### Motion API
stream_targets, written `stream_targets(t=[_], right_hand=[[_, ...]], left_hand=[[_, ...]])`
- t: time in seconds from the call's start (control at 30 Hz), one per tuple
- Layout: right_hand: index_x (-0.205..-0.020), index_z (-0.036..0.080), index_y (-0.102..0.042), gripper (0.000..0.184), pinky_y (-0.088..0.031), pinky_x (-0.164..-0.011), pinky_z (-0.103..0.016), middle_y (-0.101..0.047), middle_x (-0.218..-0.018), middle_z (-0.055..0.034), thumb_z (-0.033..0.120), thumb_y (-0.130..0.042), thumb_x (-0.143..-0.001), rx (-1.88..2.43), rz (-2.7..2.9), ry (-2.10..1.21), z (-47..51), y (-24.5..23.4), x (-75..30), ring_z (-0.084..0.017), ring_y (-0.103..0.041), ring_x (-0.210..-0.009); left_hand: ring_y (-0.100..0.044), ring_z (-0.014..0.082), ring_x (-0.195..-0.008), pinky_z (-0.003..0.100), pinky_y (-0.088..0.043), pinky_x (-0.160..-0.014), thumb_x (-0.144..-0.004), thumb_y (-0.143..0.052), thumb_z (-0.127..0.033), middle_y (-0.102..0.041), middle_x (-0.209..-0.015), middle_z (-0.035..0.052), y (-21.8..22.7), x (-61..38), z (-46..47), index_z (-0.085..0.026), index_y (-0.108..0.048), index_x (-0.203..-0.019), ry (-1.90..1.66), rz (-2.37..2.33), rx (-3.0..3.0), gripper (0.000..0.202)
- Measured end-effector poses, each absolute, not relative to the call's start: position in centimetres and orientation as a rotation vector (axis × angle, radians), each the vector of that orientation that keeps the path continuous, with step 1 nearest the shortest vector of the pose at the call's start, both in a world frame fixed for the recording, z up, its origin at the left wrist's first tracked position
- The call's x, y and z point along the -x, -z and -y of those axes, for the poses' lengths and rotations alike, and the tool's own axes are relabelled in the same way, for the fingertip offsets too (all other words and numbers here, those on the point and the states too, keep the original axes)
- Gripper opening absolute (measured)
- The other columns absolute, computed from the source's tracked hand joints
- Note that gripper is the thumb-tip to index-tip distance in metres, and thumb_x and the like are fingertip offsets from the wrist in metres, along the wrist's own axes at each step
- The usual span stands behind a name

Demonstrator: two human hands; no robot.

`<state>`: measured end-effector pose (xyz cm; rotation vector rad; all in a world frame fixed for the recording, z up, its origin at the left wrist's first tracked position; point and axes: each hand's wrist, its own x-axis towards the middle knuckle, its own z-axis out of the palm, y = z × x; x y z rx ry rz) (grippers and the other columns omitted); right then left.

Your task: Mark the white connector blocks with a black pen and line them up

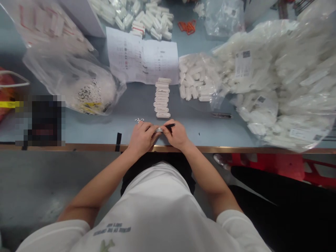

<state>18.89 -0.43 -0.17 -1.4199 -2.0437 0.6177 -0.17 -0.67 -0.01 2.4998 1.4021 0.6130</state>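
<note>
Both my hands rest at the table's near edge, fingers curled and almost touching. My left hand (142, 136) pinches a small white part (158, 130) at its left end. My right hand (176, 133) holds a thin black tool (170, 125) whose tip lies at the part. Just beyond them a column of several white plastic pieces (162, 98) lies on the grey table (105, 122). A tiny white scrap (139, 120) sits left of my left hand.
A printed sheet (143, 57) lies behind the column. Open bags of white parts (198, 80) and a big heap of bagged parts (283, 80) fill the right. A clear bag (76, 80) sits left. Small black snips (222, 115) lie right of my hands. Orange clips (187, 26) lie far back.
</note>
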Motion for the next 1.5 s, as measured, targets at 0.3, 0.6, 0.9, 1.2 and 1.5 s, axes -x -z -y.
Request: stream_targets(t=[0.3,0.6,0.9,1.2,1.5], right_hand=[[-0.088,0.023,-0.058,0.035,-0.048,-0.07,-0.027,-0.067,-0.079,-0.0021,0.052,-0.042,-0.098,1.505,1.748,-0.707,0.6,-0.7,-20.0,-0.015,-0.062,-0.07],[-0.088,0.023,-0.055,0.031,-0.047,-0.07,-0.026,-0.065,-0.077,-0.0009,0.05,-0.043,-0.098,1.534,1.759,-0.742,1.0,-1.0,-19.9,-0.014,-0.062,-0.069],[-0.088,0.023,-0.057,0.034,-0.048,-0.077,-0.03,-0.067,-0.082,-0.0053,0.049,-0.039,-0.099,1.472,1.914,-0.701,0.8,-0.4,-19.7,-0.019,-0.064,-0.079],[-0.091,0.023,-0.056,0.03,-0.048,-0.075,-0.028,-0.067,-0.083,-0.0038,0.047,-0.04,-0.099,1.493,1.857,-0.749,0.9,-0.4,-19.9,-0.017,-0.064,-0.078],[-0.091,0.023,-0.057,0.033,-0.048,-0.075,-0.028,-0.067,-0.078,-0.0033,0.051,-0.04,-0.099,1.472,1.858,-0.777,0.9,-0.5,-19.9,-0.017,-0.065,-0.077]], left_hand=[[-0.055,0.0236,-0.086,0.038,-0.04,-0.077,-0.095,-0.051,-0.049,-0.068,-0.095,0.0092,0.1,0.2,0.7,-0.02,-0.07,-0.104,-0.587,-1.417,-2.481,0.036],[-0.054,0.0237,-0.086,0.038,-0.039,-0.077,-0.095,-0.052,-0.049,-0.069,-0.095,0.0086,0.0,0.2,0.6,-0.021,-0.07,-0.104,-0.587,-1.425,-2.503,0.035],[-0.054,0.0237,-0.086,0.038,-0.039,-0.077,-0.095,-0.051,-0.048,-0.068,-0.095,0.009,0.0,0.2,0.7,-0.02,-0.07,-0.105,-0.603,-1.409,-2.492,0.035],[-0.053,0.0239,-0.085,0.038,-0.039,-0.075,-0.095,-0.051,-0.048,-0.068,-0.093,0.0091,-0.2,0.1,0.7,-0.02,-0.07,-0.104,-0.587,-1.417,-2.509,0.035],[-0.053,0.0241,-0.085,0.038,-0.039,-0.076,-0.096,-0.05,-0.049,-0.068,-0.095,0.0095,0.0,0.2,0.7,-0.021,-0.07,-0.105,-0.572,-1.431,-2.496,0.036]])
